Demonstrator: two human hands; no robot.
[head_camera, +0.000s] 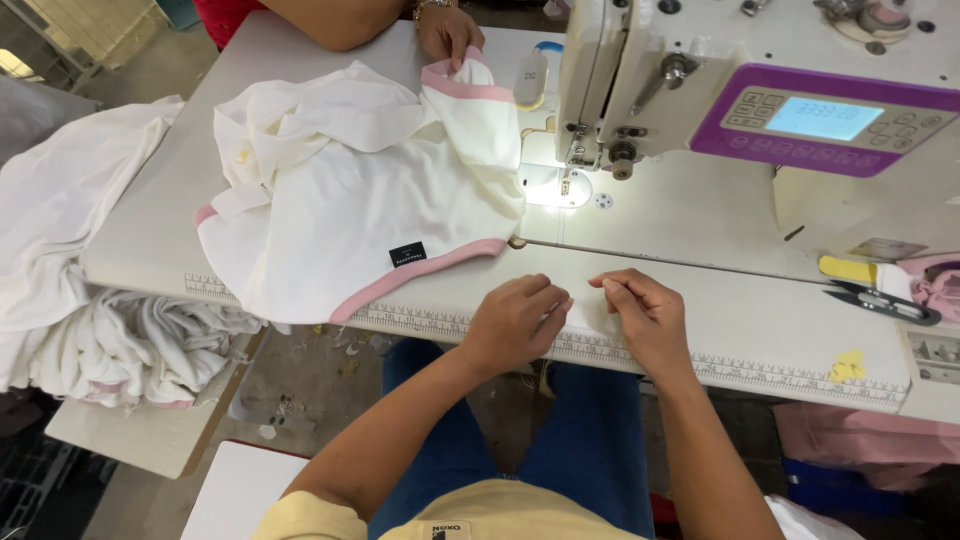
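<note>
Both hands, left hand (515, 320) and right hand (645, 315), pinch a small white piece (585, 310) closed at the table (760, 330) edge; it could slip off if either grip loosens

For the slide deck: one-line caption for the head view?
Left hand and right hand pinch a small white piece at the sewing table edge, beside a white pink-trimmed garment and sewing machine.
</note>
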